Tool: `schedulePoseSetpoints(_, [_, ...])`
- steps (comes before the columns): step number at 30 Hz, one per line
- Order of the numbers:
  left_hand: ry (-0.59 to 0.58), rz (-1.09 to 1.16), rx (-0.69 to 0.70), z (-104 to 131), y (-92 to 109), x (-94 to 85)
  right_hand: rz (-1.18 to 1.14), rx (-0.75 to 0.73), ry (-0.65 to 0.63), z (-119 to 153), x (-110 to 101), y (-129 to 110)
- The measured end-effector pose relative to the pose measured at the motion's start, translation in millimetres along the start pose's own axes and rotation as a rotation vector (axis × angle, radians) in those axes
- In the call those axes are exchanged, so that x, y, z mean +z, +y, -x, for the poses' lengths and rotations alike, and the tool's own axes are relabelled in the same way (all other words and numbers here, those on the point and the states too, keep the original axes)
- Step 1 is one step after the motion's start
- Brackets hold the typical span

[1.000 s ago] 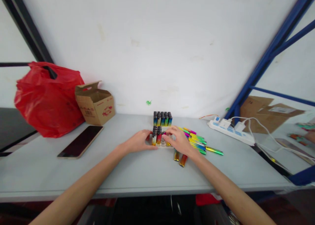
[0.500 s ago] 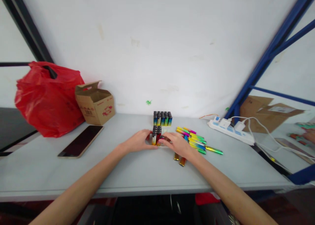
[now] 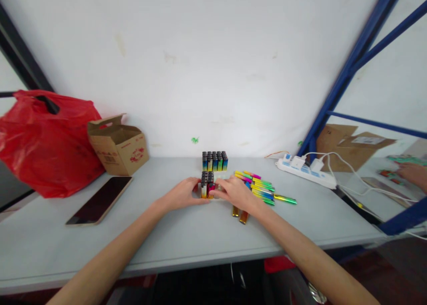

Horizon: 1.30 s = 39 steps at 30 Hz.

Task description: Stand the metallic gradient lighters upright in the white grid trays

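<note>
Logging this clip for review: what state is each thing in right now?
Left hand: touching the near lighter cluster.
Right hand: at the same cluster.
Far lighter block: upright.
Loose lighters: lying flat.
Cardboard box: flaps open.
Phone: screen dark.
Power strip: plugs in.

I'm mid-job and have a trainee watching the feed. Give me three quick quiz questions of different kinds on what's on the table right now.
1. True or false: the phone lies to the right of the power strip.
2. Which things lie loose beside the right hand? A) lighters B) coins C) screws
3. Fill in: both hands close around a small cluster of upright ____.

Key:
1. False; the phone lies far left, near the cardboard box and red bag.
2. A; the loose lighters lie flat on the table.
3. Lighters; the left hand touches their left side.
</note>
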<state>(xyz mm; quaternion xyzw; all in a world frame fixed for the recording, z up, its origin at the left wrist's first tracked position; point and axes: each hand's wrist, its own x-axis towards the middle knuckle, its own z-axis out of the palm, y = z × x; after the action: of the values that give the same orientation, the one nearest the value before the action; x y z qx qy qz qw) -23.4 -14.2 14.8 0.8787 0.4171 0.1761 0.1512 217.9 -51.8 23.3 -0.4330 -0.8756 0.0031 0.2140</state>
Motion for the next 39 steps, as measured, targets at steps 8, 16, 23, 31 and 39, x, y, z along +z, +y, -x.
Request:
schedulePoseSetpoints(8, [-0.03,0.007,-0.017,0,3,-4.1,-0.104,0.226,0.067,42,-55,97])
schedulePoseSetpoints(16, [-0.057,0.008,-0.037,0,4,-4.8,-0.115,0.392,-0.161,102,-63,161])
schedulePoseSetpoints(23, [-0.048,0.017,-0.043,-1,3,-6.1,-0.34,0.46,-0.091,96,-55,162])
schedulePoseSetpoints(31, [-0.083,-0.023,-0.031,4,-5,-13.5,-0.315,0.478,-0.075,93,-54,160])
schedulePoseSetpoints(39, [-0.063,-0.008,-0.036,4,-6,-10.7,-0.3,0.498,0.019,89,-58,170])
